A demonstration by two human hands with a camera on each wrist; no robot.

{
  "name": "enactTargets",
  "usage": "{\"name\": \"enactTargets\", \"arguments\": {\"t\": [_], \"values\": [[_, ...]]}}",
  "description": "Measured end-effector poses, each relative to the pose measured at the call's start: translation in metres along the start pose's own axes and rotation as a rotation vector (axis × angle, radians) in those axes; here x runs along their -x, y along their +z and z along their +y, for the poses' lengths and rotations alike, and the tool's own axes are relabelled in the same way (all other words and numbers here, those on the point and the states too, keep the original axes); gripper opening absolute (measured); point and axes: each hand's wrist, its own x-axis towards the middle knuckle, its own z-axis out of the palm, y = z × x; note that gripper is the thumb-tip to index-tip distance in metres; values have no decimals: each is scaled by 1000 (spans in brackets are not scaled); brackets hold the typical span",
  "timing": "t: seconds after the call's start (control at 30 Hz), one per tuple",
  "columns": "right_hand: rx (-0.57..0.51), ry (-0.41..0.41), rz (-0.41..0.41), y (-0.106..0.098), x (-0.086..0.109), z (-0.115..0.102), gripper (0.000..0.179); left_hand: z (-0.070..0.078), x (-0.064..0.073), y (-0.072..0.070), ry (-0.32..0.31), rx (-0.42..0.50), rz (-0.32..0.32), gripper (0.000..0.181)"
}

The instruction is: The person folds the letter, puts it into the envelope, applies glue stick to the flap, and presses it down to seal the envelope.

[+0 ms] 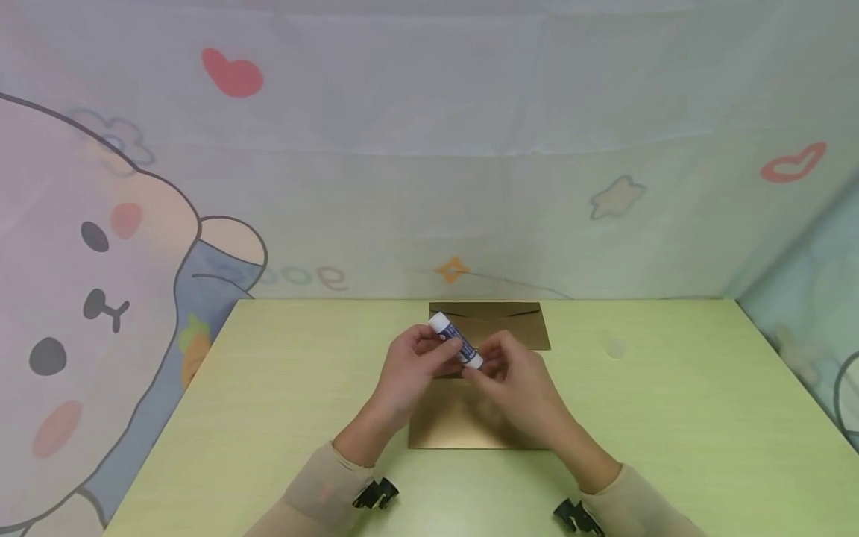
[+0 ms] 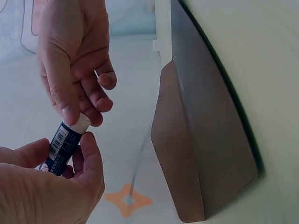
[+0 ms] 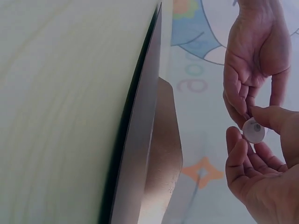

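A glue stick (image 1: 457, 341) with a blue label, a white cap and a white base is held tilted above the table. My left hand (image 1: 411, 367) grips its labelled middle between thumb and fingers. With thumb and fingertips, my right hand (image 1: 520, 384) pinches the white base (image 3: 254, 131), which faces the right wrist camera. Beneath both hands lies a brown-gold envelope (image 1: 463, 418), its flap (image 2: 175, 154) standing up from the body in the left wrist view. The hands hide part of it in the head view.
Farther back, near the table's rear edge, lies another brown envelope-like piece (image 1: 496, 324). A small translucent disc (image 1: 616, 347) is on the table (image 1: 671, 418) to the right. Behind the table hangs a printed cloth (image 1: 429, 186).
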Motion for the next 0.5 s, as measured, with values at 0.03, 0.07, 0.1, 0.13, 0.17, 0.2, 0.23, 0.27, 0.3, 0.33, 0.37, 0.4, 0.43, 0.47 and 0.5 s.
{"name": "enactTargets", "arguments": {"t": [0.03, 0.07, 0.1, 0.13, 0.17, 0.2, 0.23, 0.27, 0.3, 0.33, 0.37, 0.4, 0.43, 0.47, 0.5], "values": [[-6, 5, 9, 0, 0, 0, 27, 0, 0, 0, 2, -1, 0, 32], [-19, 10, 16, 0, 0, 1, 26, 0, 0, 1, 5, -4, 0, 32], [-38, 15, 20, 0, 0, 2, 26, 0, 0, 1, 8, -7, -3, 32], [-66, 23, 19, 0, 0, 3, 25, 1, 1, 1, 10, -13, -4, 31], [-100, 31, 12, -1, 0, 4, 24, 1, 1, 1, 14, -22, -6, 31], [-140, 41, 1, -1, -1, 5, 23, 1, 1, 1, 17, -29, -9, 31], [-181, 56, -15, -2, -2, 6, 22, 2, 2, 1, 20, -39, -11, 31], [-227, 76, -33, -3, -2, 7, 22, 2, 2, 0, 22, -47, -14, 31], [-275, 103, -52, -4, -4, 8, 21, 2, 2, 0, 25, -55, -18, 31], [-319, 134, -71, -5, -5, 9, 21, 3, 2, 0, 27, -63, -20, 31], [-367, 169, -93, -5, -6, 10, 21, 3, 2, -1, 28, -66, -24, 32], [-415, 199, -114, -6, -7, 11, 22, 3, 3, -1, 29, -68, -26, 32], [-465, 234, -133, -6, -8, 11, 24, 3, 3, -1, 28, -69, -29, 32], [-514, 265, -149, -6, -9, 12, 26, 3, 2, -1, 28, -67, -31, 33], [-556, 290, -163, -7, -10, 13, 28, 3, 2, -1, 28, -67, -32, 33]]}}
